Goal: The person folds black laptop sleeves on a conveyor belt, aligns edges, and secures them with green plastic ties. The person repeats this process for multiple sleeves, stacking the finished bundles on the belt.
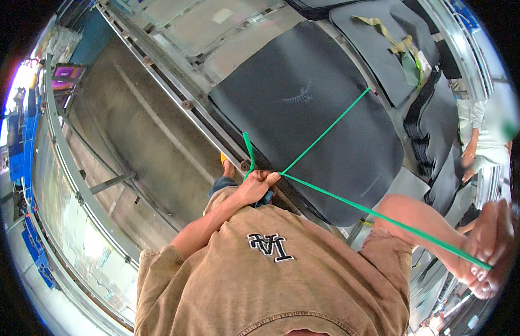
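Observation:
A stack of black sheets point(305, 123) with rounded corners lies in front of me, a pale printed mark on its top sheet. A thin green strap point(327, 134) crosses the stack from its far right edge to my left hand point(261, 186). There my left hand is closed, pinching the strap at the stack's near left edge. A loose green end point(248, 147) sticks up just beyond that hand. From the pinch the strap runs straight and taut to the right, over the near corner, into my right hand point(490, 252). My right hand is closed around it, held far out at the right.
Another black stack point(377, 45) lies at the back right with a yellowish strap point(383, 32) on it. Wavy-edged black sheets point(431, 129) stand beside it. A metal rail point(165, 84) borders my stack on the left. A person in pale clothing point(479, 134) is at the right.

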